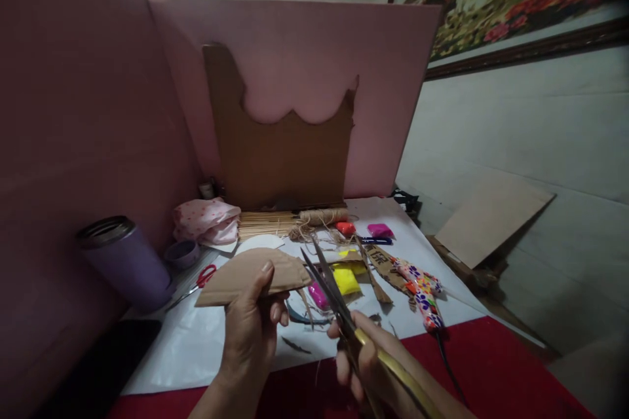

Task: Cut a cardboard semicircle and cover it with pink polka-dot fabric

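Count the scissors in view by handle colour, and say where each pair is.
Gold-handled scissors, held in the right hand: 1
Red-handled scissors, lying by the purple tumbler: 1
Total: 2

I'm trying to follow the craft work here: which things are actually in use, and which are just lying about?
In use: cardboard piece, held in the left hand; gold-handled scissors, blades open, held in the right hand.
Lying about: purple tumbler, red-handled scissors, twine spool, yellow packet, flower-patterned tool, bamboo sticks.
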Demonstrator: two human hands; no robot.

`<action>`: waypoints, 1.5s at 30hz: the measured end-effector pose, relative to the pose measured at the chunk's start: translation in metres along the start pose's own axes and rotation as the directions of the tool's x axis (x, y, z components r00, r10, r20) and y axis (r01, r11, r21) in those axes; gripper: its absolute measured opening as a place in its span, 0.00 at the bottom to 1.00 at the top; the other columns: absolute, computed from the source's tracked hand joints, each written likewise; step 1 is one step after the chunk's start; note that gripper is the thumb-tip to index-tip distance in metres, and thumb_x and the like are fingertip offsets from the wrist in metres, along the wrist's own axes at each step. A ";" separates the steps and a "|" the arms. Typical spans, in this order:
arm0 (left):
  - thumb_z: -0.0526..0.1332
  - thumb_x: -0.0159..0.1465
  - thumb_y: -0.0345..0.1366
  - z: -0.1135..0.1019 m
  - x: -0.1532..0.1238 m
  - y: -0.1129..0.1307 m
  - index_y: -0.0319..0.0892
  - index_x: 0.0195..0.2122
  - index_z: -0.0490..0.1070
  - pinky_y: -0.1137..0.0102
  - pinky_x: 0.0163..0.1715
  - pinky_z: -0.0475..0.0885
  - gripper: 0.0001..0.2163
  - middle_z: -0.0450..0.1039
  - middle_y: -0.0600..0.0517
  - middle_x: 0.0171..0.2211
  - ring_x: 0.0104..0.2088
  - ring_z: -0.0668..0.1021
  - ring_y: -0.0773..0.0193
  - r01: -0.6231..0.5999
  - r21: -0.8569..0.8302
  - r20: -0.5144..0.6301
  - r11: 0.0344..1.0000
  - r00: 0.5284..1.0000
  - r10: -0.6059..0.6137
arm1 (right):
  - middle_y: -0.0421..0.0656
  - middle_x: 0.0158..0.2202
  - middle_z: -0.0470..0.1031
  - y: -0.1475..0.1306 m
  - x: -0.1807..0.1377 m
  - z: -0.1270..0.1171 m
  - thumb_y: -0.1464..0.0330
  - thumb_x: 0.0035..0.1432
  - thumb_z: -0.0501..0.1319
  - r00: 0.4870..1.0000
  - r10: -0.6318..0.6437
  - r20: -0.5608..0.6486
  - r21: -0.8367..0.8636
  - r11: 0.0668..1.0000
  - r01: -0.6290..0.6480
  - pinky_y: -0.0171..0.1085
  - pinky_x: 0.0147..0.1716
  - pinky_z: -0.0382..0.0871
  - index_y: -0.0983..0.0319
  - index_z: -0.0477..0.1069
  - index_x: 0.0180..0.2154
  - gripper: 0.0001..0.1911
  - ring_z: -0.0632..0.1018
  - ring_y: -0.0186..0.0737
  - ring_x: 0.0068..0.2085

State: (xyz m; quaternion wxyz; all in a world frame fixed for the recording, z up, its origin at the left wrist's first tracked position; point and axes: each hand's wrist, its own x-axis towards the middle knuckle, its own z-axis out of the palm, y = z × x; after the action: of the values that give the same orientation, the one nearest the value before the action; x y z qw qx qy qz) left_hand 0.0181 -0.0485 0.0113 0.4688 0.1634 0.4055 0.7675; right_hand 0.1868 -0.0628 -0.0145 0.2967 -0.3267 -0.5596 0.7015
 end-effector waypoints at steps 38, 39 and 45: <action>0.66 0.50 0.33 0.000 -0.014 -0.004 0.40 0.21 0.66 0.79 0.09 0.62 0.09 0.63 0.61 0.16 0.12 0.62 0.76 -0.261 0.007 -0.046 0.965 0.964 0.261 | 0.31 0.18 0.51 -0.008 0.011 0.016 0.34 0.40 0.50 0.988 -0.151 0.016 -0.231 0.961 0.150 0.30 0.18 0.44 0.63 0.57 0.33 0.38 0.53 0.27 0.21; 0.67 0.50 0.33 0.001 -0.014 -0.003 0.40 0.20 0.66 0.78 0.09 0.62 0.09 0.63 0.61 0.16 0.12 0.62 0.76 -0.258 0.011 -0.043 0.966 0.965 0.258 | 0.31 0.18 0.51 -0.008 0.011 0.016 0.34 0.39 0.50 0.988 -0.156 -0.001 -0.238 0.959 0.151 0.30 0.18 0.44 0.63 0.57 0.33 0.38 0.53 0.27 0.21; 0.67 0.48 0.32 0.000 -0.014 -0.002 0.41 0.21 0.66 0.79 0.11 0.61 0.08 0.63 0.61 0.18 0.13 0.62 0.77 -0.257 0.034 -0.029 0.966 0.966 0.258 | 0.32 0.19 0.53 -0.008 0.010 0.017 0.35 0.40 0.51 0.981 -0.191 -0.034 -0.250 0.952 0.176 0.30 0.19 0.47 0.64 0.62 0.34 0.39 0.55 0.27 0.21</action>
State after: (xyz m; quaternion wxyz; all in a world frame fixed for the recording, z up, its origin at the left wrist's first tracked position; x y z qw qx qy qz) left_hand 0.0265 -0.0593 0.0116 0.3559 0.2088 0.4001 0.8183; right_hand 0.1676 -0.0636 -0.0047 0.3339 -0.3276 -0.6613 0.5864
